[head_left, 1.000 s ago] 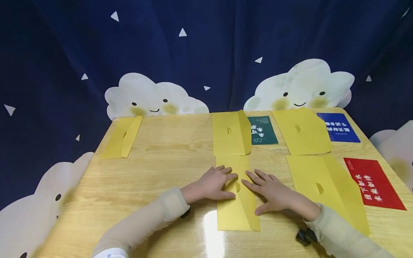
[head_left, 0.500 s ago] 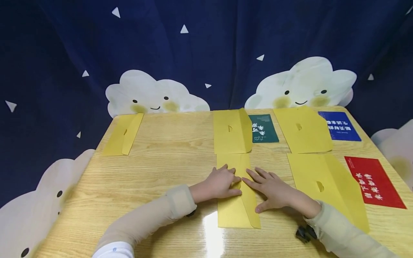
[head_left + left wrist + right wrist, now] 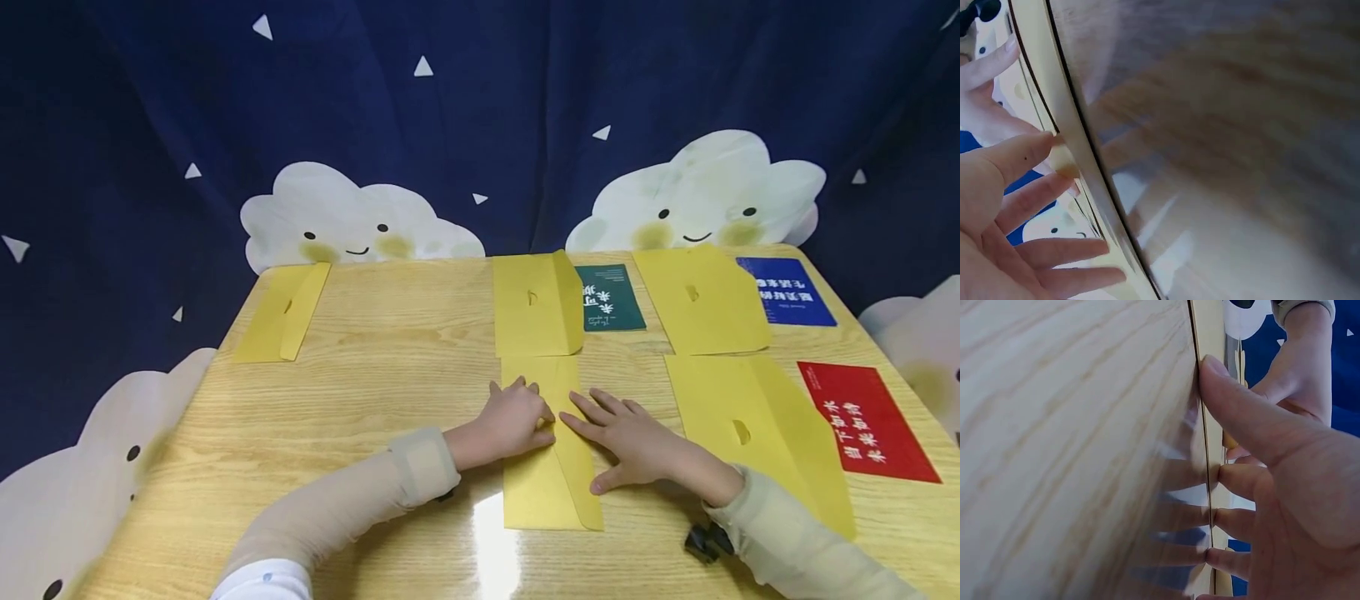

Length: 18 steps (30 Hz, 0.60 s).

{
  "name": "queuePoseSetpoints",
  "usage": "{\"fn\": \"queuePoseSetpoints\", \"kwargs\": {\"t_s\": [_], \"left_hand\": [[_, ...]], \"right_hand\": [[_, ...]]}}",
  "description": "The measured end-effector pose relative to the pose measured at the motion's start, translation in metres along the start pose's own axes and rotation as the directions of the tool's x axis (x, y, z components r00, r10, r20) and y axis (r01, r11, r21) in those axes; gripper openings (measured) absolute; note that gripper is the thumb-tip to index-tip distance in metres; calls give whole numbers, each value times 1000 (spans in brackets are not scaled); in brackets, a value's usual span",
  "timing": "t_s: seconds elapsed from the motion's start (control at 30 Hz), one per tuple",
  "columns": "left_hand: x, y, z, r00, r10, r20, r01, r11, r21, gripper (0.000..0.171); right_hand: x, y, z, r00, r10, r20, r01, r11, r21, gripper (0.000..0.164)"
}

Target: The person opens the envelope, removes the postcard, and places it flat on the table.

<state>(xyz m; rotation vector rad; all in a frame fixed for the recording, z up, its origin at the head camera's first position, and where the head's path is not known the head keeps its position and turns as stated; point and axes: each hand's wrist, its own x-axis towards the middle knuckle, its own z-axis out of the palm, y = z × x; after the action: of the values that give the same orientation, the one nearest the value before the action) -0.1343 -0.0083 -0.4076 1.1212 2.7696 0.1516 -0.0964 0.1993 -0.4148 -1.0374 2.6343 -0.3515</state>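
A yellow envelope (image 3: 536,498) lies flat on the wooden table with its flap folded over along the right side. My left hand (image 3: 512,423) is on its middle; in the left wrist view thumb and forefinger pinch the small rounded tab (image 3: 1064,161), while the other fingers stay extended. From the other side, my right hand (image 3: 633,442) rests with spread, straight fingers along the flap's edge. In the right wrist view its thumb (image 3: 1222,378) and fingertips touch the edge of the flap. In the head view the left fingers hide the tab.
Two yellow envelopes (image 3: 528,308) (image 3: 697,308) lie at the back, and another (image 3: 738,425) lies right of my right hand. A closed one (image 3: 277,321) is far left. Green (image 3: 615,300), blue (image 3: 795,292) and red (image 3: 873,425) cards lie by the right-hand envelopes. A curtain hangs behind.
My left hand has shifted slightly right on the envelope, and its fingers have curled in from a flat spread to a pinch at the tab. The right hand has stayed in place.
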Motion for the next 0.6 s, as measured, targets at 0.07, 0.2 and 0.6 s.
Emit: {"fn": "queuePoseSetpoints", "kwargs": {"t_s": [0.07, 0.2, 0.6], "left_hand": [[0, -4, -1, 1000, -19, 8, 20, 999, -36, 27], [0, -13, 0, 999, -41, 19, 44, 983, -179, 27], [-4, -24, 8, 999, -38, 8, 38, 914, -405, 27]], "right_hand": [[0, 1, 0, 1000, -1, 2, 1, 1000, -2, 93], [0, 1, 1, 1000, -3, 1, 3, 1000, -25, 94], [-1, 0, -1, 1000, -4, -8, 4, 1000, -25, 92]]}}
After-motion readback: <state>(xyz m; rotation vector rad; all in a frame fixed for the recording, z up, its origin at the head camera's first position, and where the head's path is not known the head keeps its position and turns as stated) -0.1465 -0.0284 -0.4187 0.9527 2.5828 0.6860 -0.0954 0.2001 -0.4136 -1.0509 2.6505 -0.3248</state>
